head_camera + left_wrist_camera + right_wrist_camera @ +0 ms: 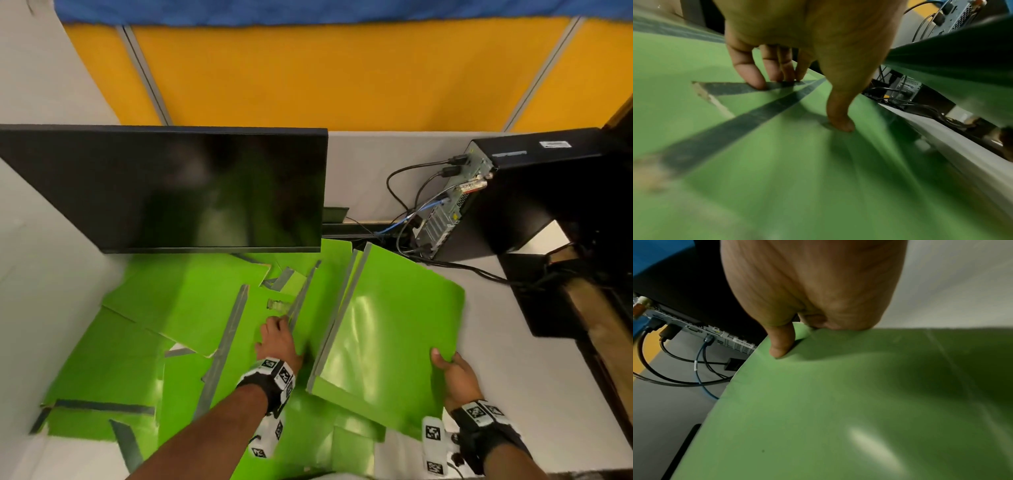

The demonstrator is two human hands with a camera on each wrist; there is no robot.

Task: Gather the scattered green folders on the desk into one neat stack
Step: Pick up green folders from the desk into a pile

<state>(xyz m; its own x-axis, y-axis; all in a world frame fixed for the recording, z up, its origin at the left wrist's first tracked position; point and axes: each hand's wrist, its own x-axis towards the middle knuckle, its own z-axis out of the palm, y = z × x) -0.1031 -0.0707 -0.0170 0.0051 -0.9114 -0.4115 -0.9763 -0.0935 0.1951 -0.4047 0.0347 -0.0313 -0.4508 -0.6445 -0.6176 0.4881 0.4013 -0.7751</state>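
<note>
Several green folders with grey spines lie overlapped across the white desk, in front of the monitor. My left hand reaches into the middle of the pile. Its fingers touch a grey spine strip, and the thumb presses the green cover beside it. My right hand pinches the right edge of one glossy green folder, thumb on top and fingers hidden beneath. That folder is lifted off the desk and tilted, with its grey spine toward the pile.
A dark monitor stands behind the folders. A black computer tower sits at the back right with cables trailing over the desk. A black object lies along the right edge. Yellow partition panels stand behind.
</note>
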